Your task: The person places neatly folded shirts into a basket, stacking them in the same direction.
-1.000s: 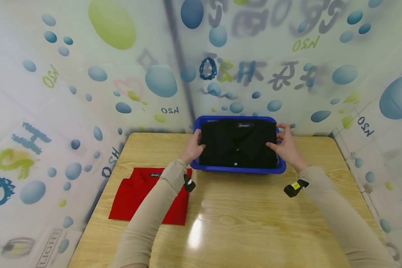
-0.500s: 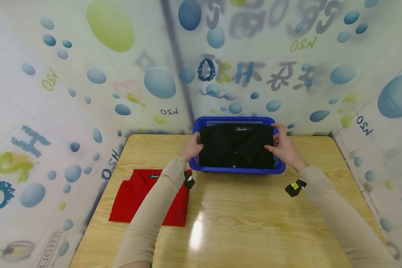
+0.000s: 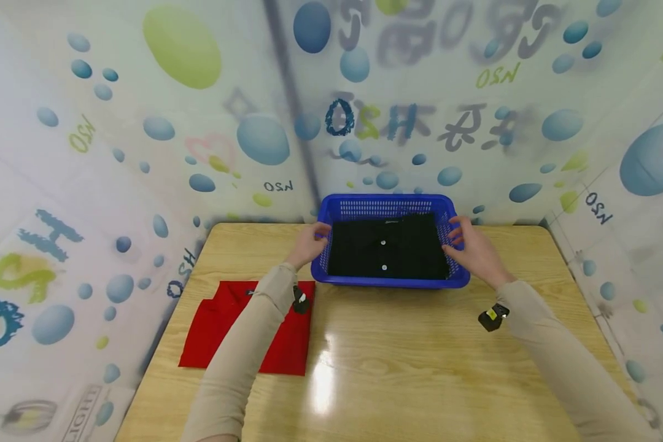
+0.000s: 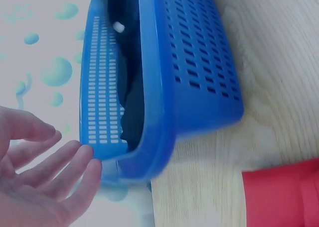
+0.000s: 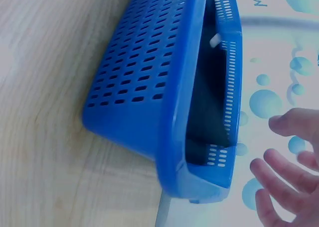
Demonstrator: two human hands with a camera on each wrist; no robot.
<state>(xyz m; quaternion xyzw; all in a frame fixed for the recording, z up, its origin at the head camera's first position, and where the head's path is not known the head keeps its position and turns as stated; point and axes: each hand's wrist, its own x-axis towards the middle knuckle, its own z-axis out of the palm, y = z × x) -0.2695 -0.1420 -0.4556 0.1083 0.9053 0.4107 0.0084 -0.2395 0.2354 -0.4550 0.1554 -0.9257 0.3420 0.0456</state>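
Note:
A folded black shirt (image 3: 387,248) with white buttons lies inside the blue plastic basket (image 3: 389,282), which has slotted sides. My left hand (image 3: 309,245) is at the basket's left end, its fingers relaxed and holding nothing. In the left wrist view the fingertips (image 4: 89,157) come right up to the basket rim. At the opposite end, my right hand (image 3: 475,252) has its fingers spread and loose, apart from the shirt. The right wrist view shows that hand's fingers (image 5: 281,170) beside the rim with nothing between them.
A folded red shirt (image 3: 287,344) lies on the wooden table (image 3: 420,356) to the left, partly under my left forearm. Behind the basket rises a wall (image 3: 199,141) printed with bubbles, and side walls flank the table.
The black shirt has gone down into the basket and both hands have let go of it. The left hand has drawn back a little to the left, the right hand slightly outward.

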